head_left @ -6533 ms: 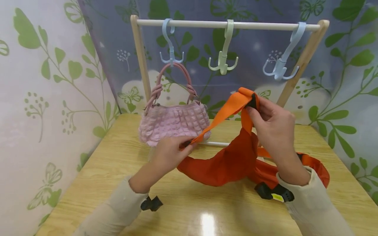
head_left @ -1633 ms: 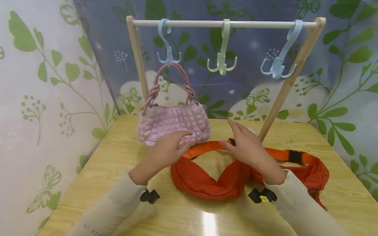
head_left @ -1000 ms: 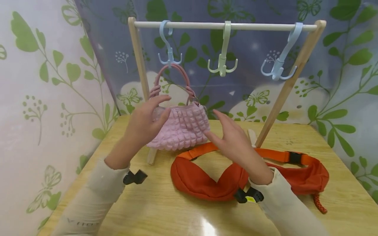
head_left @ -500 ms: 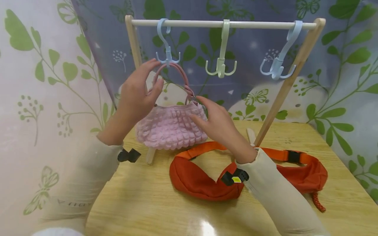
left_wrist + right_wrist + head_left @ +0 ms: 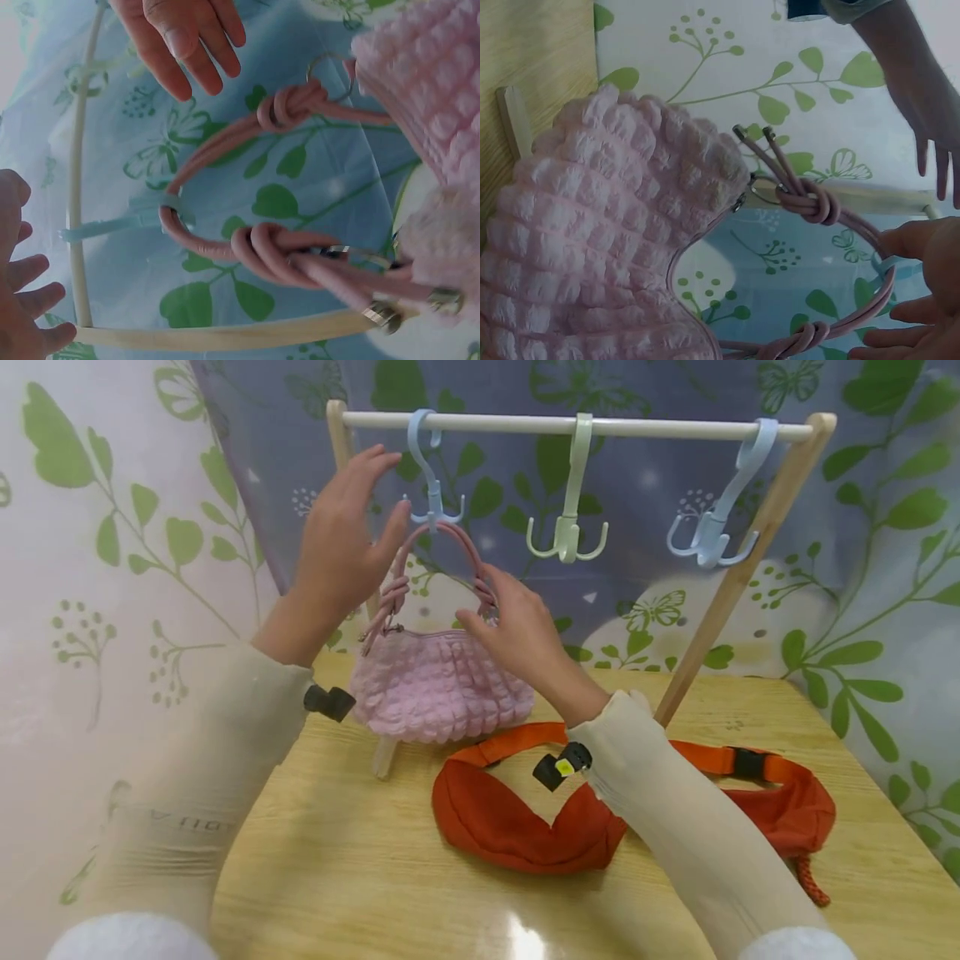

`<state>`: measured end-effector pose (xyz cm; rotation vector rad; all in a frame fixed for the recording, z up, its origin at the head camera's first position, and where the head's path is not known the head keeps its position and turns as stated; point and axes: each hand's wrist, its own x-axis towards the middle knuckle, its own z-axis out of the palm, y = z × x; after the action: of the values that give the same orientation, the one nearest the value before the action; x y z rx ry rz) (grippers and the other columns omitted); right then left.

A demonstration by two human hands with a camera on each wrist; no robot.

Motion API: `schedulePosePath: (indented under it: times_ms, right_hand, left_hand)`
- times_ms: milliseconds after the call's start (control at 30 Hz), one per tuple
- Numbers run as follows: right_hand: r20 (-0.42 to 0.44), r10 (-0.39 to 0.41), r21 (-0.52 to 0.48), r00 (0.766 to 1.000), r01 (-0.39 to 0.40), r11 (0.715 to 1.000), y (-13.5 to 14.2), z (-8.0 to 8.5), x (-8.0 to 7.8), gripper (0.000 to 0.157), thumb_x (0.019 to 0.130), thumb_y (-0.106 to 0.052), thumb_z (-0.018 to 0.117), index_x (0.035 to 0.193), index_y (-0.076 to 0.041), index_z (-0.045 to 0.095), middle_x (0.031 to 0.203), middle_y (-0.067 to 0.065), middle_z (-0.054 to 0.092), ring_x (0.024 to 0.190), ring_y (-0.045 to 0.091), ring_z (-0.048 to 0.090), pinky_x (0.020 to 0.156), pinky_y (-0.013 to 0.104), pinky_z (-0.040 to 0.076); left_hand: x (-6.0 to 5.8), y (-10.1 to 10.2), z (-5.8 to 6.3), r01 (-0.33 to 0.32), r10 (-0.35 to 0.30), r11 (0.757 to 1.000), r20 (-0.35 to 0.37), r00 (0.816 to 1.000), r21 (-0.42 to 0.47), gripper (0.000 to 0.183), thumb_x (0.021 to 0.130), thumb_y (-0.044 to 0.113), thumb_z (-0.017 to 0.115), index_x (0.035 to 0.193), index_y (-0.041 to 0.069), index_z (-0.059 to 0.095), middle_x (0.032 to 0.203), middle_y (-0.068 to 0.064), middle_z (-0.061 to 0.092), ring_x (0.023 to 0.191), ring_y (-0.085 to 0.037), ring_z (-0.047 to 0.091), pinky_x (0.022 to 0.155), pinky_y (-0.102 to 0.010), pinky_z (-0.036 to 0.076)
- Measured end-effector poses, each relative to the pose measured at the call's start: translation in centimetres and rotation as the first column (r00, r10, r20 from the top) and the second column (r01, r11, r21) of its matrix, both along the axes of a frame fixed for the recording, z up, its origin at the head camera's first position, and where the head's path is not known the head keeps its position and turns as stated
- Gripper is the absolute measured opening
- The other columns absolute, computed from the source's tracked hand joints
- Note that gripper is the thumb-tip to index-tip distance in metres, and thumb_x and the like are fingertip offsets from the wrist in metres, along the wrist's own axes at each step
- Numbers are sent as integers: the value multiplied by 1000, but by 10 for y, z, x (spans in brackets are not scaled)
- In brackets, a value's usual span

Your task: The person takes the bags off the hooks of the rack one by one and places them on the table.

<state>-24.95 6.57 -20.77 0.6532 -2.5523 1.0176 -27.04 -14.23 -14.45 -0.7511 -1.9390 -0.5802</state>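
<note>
A pink puffy handbag (image 5: 442, 689) hangs by its knotted handle (image 5: 281, 259) from the left blue hook (image 5: 434, 512). My left hand (image 5: 341, 531) is raised to the left of that hook, its fingers extended and nothing in them. Over the handle's right side in the head view, my right hand (image 5: 521, 631) has thumb and fingers spread; the left wrist view shows a gap between it and the handle. An orange-red waist bag (image 5: 517, 827) lies on the table in front, partly behind my right sleeve.
A second orange-red waist bag (image 5: 787, 814) with a black buckle (image 5: 748, 763) lies at the right. The rack's white bar (image 5: 495, 422) also carries a green hook (image 5: 567, 531) and another blue hook (image 5: 708, 535), both without bags. A patterned backdrop stands behind.
The near waist bag, earlier held by its strap in both hands, now lies on the table. Both hands have risen toward the handbag's handle and hook, my right hand also moving left.
</note>
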Motion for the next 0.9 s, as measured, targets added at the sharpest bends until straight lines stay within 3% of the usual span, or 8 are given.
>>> schedulePosePath:
  times_ms: [233,333,533,700,800,900]
  right_hand:
    - [59,-31,-16,998,32,999,-5,5,-16,72,95,-33,64,153,-9,29,149,9,42,122,21,57,103,39,43]
    - [64,-53,-19,997,55,998,-8,6,-22,75,95,-32,63,154,-9,25,153,10,36,122,21,57,106,39,40]
    - [47,-60,-13,997,61,998,-10,4,-32,72,95,-30,63,153,-9,27,140,13,50,118,25,58,102,40,43]
    - [61,-91,-16,994,92,996,-9,2,-38,71,95,-30,63,154,-12,28,133,10,57,117,22,59,101,39,43]
    - [68,-96,-29,993,98,995,-10,1,-42,66,96,-30,62,151,-11,33,135,10,57,117,20,60,99,37,45]
    - [58,-88,-34,994,90,995,-11,0,-47,52,97,-28,61,142,-8,45,130,10,60,111,21,62,93,36,48]
  left_hand:
    - [-22,4,17,-37,40,998,52,998,-53,45,99,25,52,135,-2,51,140,-19,50,133,-30,44,113,-34,28]
    - [-30,4,22,-57,60,995,40,997,-77,45,100,25,51,136,-2,49,139,-18,51,134,-28,43,114,-31,25]
    - [-42,5,39,-101,97,988,-37,995,-119,48,100,24,51,138,-4,48,138,-19,52,133,-31,43,116,-34,20]
    - [-45,6,56,-117,130,964,38,991,-240,53,103,31,48,144,0,42,143,-16,48,136,-29,41,118,-33,13]
    - [-44,8,64,-112,145,941,82,986,-320,55,103,32,48,146,0,39,145,-18,46,136,-32,40,118,-34,15]
    - [-43,10,69,-123,193,918,153,969,-377,57,104,34,45,149,1,34,148,-18,42,138,-33,37,118,-38,19]
